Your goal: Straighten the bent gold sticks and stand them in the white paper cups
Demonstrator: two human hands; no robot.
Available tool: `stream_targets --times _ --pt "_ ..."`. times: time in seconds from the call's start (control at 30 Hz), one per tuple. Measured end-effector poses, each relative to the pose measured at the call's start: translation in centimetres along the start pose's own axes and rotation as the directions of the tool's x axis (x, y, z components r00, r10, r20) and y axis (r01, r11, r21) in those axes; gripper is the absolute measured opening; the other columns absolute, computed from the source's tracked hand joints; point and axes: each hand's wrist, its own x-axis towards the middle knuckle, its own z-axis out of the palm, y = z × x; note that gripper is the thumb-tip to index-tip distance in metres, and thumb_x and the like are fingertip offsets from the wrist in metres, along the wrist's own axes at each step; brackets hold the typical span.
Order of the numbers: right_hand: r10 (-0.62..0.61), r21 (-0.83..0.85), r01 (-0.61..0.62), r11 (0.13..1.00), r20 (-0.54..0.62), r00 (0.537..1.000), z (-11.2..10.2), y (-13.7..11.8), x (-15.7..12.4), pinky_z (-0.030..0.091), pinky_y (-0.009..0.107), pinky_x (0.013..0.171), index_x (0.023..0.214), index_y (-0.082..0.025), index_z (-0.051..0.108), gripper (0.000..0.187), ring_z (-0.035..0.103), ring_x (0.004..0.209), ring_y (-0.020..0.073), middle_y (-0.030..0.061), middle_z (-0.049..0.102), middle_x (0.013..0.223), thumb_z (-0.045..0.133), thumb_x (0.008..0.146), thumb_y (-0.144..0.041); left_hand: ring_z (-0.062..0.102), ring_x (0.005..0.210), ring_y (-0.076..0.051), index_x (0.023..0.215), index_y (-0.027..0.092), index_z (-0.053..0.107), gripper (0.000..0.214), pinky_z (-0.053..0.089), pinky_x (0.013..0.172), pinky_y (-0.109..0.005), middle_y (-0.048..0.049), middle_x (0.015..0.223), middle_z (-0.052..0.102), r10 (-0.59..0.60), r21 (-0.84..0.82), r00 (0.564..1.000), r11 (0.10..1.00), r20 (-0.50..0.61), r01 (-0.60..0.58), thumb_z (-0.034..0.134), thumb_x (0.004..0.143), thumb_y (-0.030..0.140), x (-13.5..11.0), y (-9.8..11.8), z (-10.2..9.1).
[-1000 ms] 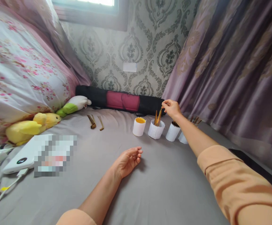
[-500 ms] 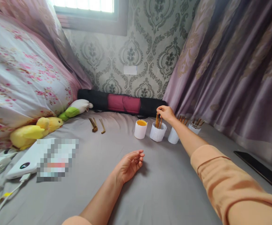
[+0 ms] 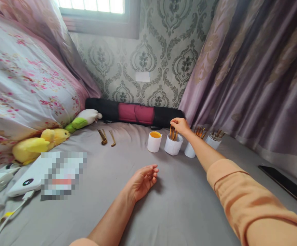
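My right hand point(image 3: 180, 125) is closed in a pinch over a white cup point(image 3: 173, 146), its fingertips on the top of a thin golden-brown stick point(image 3: 171, 128). Several similar sticks stand in that cup. To its left is another white cup point(image 3: 153, 143), its inside yellow-orange. A third white cup point(image 3: 190, 150), partly behind my right forearm, and a jar point(image 3: 213, 140) also hold thin sticks. My left hand point(image 3: 143, 181) rests on the grey sheet, palm turned inward, fingers loosely curled and apart, holding nothing.
Bent brass-coloured rods lie in a bunch point(image 3: 103, 137) and a smaller group point(image 3: 112, 138) on the grey sheet point(image 3: 117, 171). A black and maroon roll point(image 3: 135, 113) runs along the wall. Plush toys point(image 3: 35, 147), a white power bank point(image 3: 27, 179) and cables lie left; a black phone point(image 3: 285, 186) lies right.
My right hand has shifted slightly left over the cup, and the pinched stick now stands apart at the cup's left side. My left hand stays in place.
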Motion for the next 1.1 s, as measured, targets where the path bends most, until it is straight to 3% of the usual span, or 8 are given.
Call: stream_targets --times 0.17,0.33,0.87,1.1 --pt "-0.077 -0.245 0.067 0.967 -0.033 0.997 -0.4 -0.1 0.1 0.044 0.025 0.066 0.077 -0.021 0.069 0.016 0.057 0.07 0.0143 0.0008 0.064 0.072 0.056 0.07 -0.028 0.055 0.062 -0.008 0.095 0.007 0.057 0.024 0.046 0.056 -0.018 -0.0059 0.078 0.06 0.005 0.004 1.0 1.0 -0.005 -0.005 0.06 0.072 0.011 0.0 0.1 0.0" --pt "-0.09 -0.363 0.07 0.929 -0.04 0.995 -0.7 -0.3 -0.1 0.043 0.027 0.072 0.081 -0.021 0.07 0.019 0.056 0.078 0.0161 0.0043 0.062 0.082 0.055 0.072 -0.028 0.055 0.062 -0.008 0.094 0.007 0.058 0.023 0.046 0.056 -0.018 -0.0062 0.078 0.06 0.006 0.002 1.0 1.0 -0.002 -0.006 0.06 0.072 0.011 0.1 0.0 -0.1" --pt "-0.067 -0.334 0.057 0.941 -0.017 0.998 -1.0 -0.2 -0.3 0.043 0.029 0.075 0.086 -0.022 0.067 0.018 0.058 0.086 0.0175 0.0027 0.066 0.09 0.056 0.072 -0.027 0.055 0.062 -0.008 0.092 0.008 0.059 0.021 0.046 0.056 -0.018 -0.0063 0.078 0.06 -0.003 -0.004 1.0 1.0 -0.007 0.003 0.06 0.072 0.011 0.0 0.0 0.0" --pt "-0.122 -0.321 0.114 0.94 -0.007 0.992 -1.5 -0.3 -0.5 0.043 0.028 0.078 0.089 -0.019 0.066 0.02 0.058 0.086 0.0162 0.004 0.066 0.09 0.056 0.073 -0.024 0.055 0.062 -0.008 0.092 0.008 0.059 0.02 0.046 0.056 -0.018 -0.0063 0.078 0.06 0.002 -0.008 1.0 1.0 0.009 -0.002 0.06 0.072 0.011 0.0 0.0 -0.1"
